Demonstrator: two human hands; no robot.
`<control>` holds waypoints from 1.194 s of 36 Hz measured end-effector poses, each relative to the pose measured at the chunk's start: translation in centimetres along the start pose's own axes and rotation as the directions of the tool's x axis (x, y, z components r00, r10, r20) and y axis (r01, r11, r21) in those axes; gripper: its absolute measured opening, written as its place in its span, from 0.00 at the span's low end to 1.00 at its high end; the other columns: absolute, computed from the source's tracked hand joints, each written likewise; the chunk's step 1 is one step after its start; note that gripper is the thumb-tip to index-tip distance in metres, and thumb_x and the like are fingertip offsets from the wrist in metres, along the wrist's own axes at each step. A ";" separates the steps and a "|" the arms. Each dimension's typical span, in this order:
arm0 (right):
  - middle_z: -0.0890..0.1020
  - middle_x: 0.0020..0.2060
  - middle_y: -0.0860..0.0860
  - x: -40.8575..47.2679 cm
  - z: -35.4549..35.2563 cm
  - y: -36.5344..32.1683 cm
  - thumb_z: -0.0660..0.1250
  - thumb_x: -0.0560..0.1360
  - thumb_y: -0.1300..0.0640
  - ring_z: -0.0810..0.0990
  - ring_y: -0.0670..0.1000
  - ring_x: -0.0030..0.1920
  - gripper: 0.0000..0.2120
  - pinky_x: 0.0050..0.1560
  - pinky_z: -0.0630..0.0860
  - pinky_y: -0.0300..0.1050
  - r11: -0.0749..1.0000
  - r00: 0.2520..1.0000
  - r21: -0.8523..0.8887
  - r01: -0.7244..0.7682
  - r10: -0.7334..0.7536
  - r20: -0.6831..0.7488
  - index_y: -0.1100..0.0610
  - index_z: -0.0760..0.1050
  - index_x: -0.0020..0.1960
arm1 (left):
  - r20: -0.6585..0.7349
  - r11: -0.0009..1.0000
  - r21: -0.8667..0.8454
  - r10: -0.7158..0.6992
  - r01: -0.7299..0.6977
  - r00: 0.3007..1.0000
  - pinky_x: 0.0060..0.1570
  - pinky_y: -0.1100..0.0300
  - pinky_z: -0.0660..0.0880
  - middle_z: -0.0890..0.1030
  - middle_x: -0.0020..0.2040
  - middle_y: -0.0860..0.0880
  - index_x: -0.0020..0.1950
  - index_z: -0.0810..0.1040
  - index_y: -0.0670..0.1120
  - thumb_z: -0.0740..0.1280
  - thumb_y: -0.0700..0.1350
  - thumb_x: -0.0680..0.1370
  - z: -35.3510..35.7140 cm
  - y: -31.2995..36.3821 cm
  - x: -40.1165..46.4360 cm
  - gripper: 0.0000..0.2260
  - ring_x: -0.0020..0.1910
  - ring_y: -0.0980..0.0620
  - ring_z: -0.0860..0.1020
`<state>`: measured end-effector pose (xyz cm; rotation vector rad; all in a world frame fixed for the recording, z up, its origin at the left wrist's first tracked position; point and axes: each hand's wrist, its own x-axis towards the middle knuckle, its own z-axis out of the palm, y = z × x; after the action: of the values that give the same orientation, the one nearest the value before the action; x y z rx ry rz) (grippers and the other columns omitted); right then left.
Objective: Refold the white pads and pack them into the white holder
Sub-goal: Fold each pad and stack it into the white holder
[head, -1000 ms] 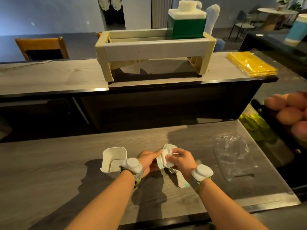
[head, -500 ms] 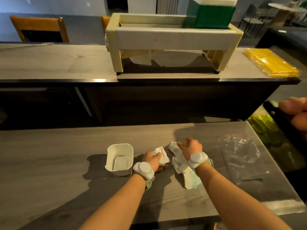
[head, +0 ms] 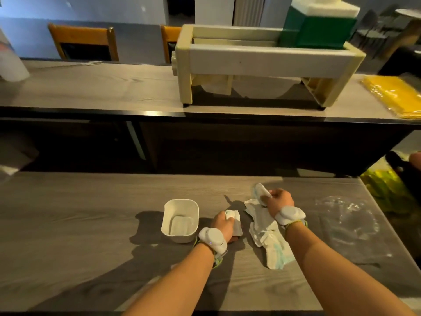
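Note:
The white holder (head: 168,224), a small square tub, stands upright on the near table with one folded pad lying flat on its bottom. Just right of it my left hand (head: 222,223) is closed around a small folded white pad (head: 235,218), resting on the table. Further right my right hand (head: 279,200) grips the top end of another white pad (head: 260,190) and lifts it off a loose pile of unfolded pads (head: 266,233) that trails toward me.
A crumpled clear plastic bag (head: 346,215) lies right of the pile. The raised counter behind carries a cream rack (head: 262,62) with a green box and a yellow packet (head: 394,94). The table's right edge drops off beside yellow-green items (head: 382,185).
My hands have separated: the left carried the folded pad down toward the holder, and the right reached to the pile's far end and picked up another pad. The view tilted down and closer.

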<state>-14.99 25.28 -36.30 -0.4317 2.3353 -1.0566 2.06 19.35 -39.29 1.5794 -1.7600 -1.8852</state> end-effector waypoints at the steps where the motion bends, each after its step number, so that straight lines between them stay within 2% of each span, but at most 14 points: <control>1: 0.82 0.39 0.57 -0.2 -0.4 -0.3 0.73 0.70 0.56 0.81 0.56 0.39 0.06 0.43 0.78 0.49 0.995 1.000 0.097 -0.017 0.017 0.003 0.56 0.76 0.43 | -0.004 1.000 -0.009 -0.005 0.005 1.000 0.60 0.57 0.71 0.77 0.64 0.42 0.65 0.74 0.42 0.58 0.43 0.81 0.0 0.2 0.0 0.14 0.61 0.43 0.76; 4: 0.82 0.32 0.56 -1.3 -0.8 -0.7 0.75 0.69 0.57 0.79 0.54 0.32 0.06 0.36 0.77 0.46 0.927 0.996 0.363 -0.089 0.077 0.048 0.57 0.78 0.38 | -0.017 0.995 -0.098 -0.026 0.024 1.000 0.66 0.55 0.70 0.76 0.66 0.43 0.66 0.74 0.43 0.58 0.43 0.81 0.2 0.9 -0.3 0.15 0.64 0.43 0.75; 7: 0.82 0.30 0.53 -3.4 -0.4 -0.3 0.76 0.66 0.54 0.77 0.50 0.29 0.09 0.33 0.75 0.42 0.900 0.979 0.403 -0.168 0.107 0.171 0.59 0.82 0.38 | 0.012 0.944 -0.323 -0.061 0.061 0.998 0.67 0.45 0.71 0.74 0.66 0.41 0.62 0.74 0.46 0.58 0.46 0.82 0.8 1.9 -0.7 0.11 0.66 0.39 0.73; 11: 0.83 0.26 0.45 -6.4 0.6 0.9 0.75 0.69 0.51 0.77 0.41 0.22 0.08 0.25 0.71 0.33 0.963 0.968 0.258 -0.077 0.010 0.249 0.51 0.84 0.33 | 0.053 0.823 -0.560 -0.079 0.095 0.995 0.48 0.49 0.81 0.81 0.55 0.40 0.58 0.77 0.47 0.62 0.53 0.80 2.2 2.6 -1.6 0.13 0.54 0.39 0.81; 15: 0.80 0.22 0.44 -7.2 0.8 1.0 0.68 0.76 0.51 0.76 0.41 0.24 0.19 0.25 0.70 0.31 0.988 0.948 0.132 0.080 -0.116 0.295 0.50 0.79 0.26 | -0.009 0.921 -0.385 0.057 -0.056 0.998 0.33 0.63 0.80 0.84 0.51 0.45 0.54 0.80 0.50 0.64 0.51 0.79 2.6 1.6 -1.8 0.09 0.44 0.50 0.84; 20: 0.82 0.33 0.53 -5.2 0.0 1.1 0.62 0.77 0.46 0.80 0.53 0.37 0.17 0.38 0.74 0.43 0.966 0.976 -0.195 0.169 -0.136 0.170 0.58 0.82 0.43 | -0.105 0.932 -0.355 0.035 -0.070 0.994 0.58 0.44 0.77 0.81 0.58 0.39 0.63 0.76 0.44 0.61 0.44 0.80 2.1 1.2 -1.4 0.13 0.56 0.39 0.80; 22: 0.84 0.46 0.56 -4.1 -0.7 2.1 0.63 0.76 0.51 0.81 0.59 0.49 0.12 0.49 0.77 0.47 0.936 0.982 -0.302 0.182 -0.157 0.106 0.56 0.81 0.51 | -0.060 0.872 -0.489 -0.009 -0.022 0.998 0.51 0.44 0.80 0.80 0.58 0.39 0.63 0.75 0.43 0.59 0.41 0.81 1.7 1.3 -1.6 0.11 0.55 0.38 0.80; 24: 0.80 0.55 0.58 -2.9 -1.3 3.5 0.65 0.74 0.51 0.78 0.61 0.57 0.16 0.55 0.76 0.49 0.896 0.985 -0.410 0.171 -0.140 0.105 0.55 0.77 0.59 | 0.002 0.827 -0.561 -0.052 0.044 0.999 0.40 0.51 0.80 0.80 0.57 0.39 0.61 0.73 0.45 0.58 0.39 0.82 1.3 1.7 -2.3 0.10 0.52 0.39 0.80; 28: 0.81 0.56 0.56 -1.5 -1.5 6.0 0.66 0.71 0.45 0.80 0.60 0.54 0.20 0.51 0.78 0.48 0.834 0.979 -0.533 0.139 -0.034 0.203 0.52 0.76 0.61 | 0.028 0.850 -0.519 -0.081 0.084 0.996 0.49 0.45 0.78 0.76 0.64 0.37 0.68 0.71 0.41 0.58 0.38 0.82 0.6 1.7 -2.4 0.14 0.61 0.35 0.76; 31: 0.82 0.56 0.55 -1.4 -1.5 6.5 0.68 0.69 0.47 0.80 0.60 0.54 0.21 0.53 0.78 0.49 0.862 0.987 -0.498 0.092 -0.013 0.159 0.49 0.76 0.61 | 0.028 0.860 -0.503 -0.086 0.089 0.996 0.48 0.47 0.78 0.77 0.64 0.37 0.67 0.71 0.41 0.57 0.37 0.81 0.4 1.8 -2.4 0.14 0.61 0.35 0.77; 35: 0.84 0.46 0.55 -2.3 -1.6 5.5 0.67 0.69 0.47 0.81 0.62 0.47 0.09 0.46 0.76 0.47 0.928 0.999 -0.371 0.036 -0.031 0.019 0.50 0.79 0.46 | 0.039 0.854 -0.508 -0.106 0.111 0.994 0.55 0.44 0.77 0.76 0.64 0.36 0.67 0.71 0.42 0.58 0.37 0.81 0.5 2.0 -2.6 0.15 0.62 0.34 0.76; 39: 0.83 0.45 0.58 -3.1 -1.9 3.7 0.70 0.73 0.58 0.80 0.56 0.42 0.05 0.42 0.71 0.43 0.990 0.999 0.136 -0.048 0.050 -0.015 0.57 0.80 0.48 | 0.055 0.846 -0.518 -0.111 0.123 0.992 0.50 0.48 0.77 0.78 0.63 0.38 0.67 0.72 0.44 0.57 0.39 0.82 0.6 2.3 -3.1 0.14 0.59 0.37 0.78; 41: 0.82 0.39 0.58 -4.4 -1.7 2.5 0.71 0.73 0.62 0.78 0.52 0.35 0.01 0.37 0.74 0.45 0.902 0.994 0.421 -0.097 0.069 0.081 0.58 0.80 0.43 | 0.048 0.828 -0.547 -0.119 0.126 0.992 0.50 0.47 0.78 0.77 0.63 0.38 0.66 0.73 0.44 0.58 0.39 0.81 0.7 2.7 -3.2 0.13 0.58 0.37 0.78; 43: 0.80 0.33 0.55 -6.2 -1.5 1.5 0.71 0.72 0.63 0.77 0.49 0.31 0.03 0.31 0.74 0.41 0.848 0.988 0.523 -0.090 0.009 0.154 0.58 0.80 0.40 | 0.036 0.833 -0.542 -0.110 0.112 0.993 0.44 0.49 0.80 0.79 0.60 0.38 0.63 0.75 0.42 0.60 0.42 0.81 1.1 3.0 -3.3 0.12 0.51 0.38 0.80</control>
<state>-11.00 30.14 -34.49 -0.2205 1.8089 -1.5228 1.13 21.36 -35.22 1.4662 -0.9949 -2.1761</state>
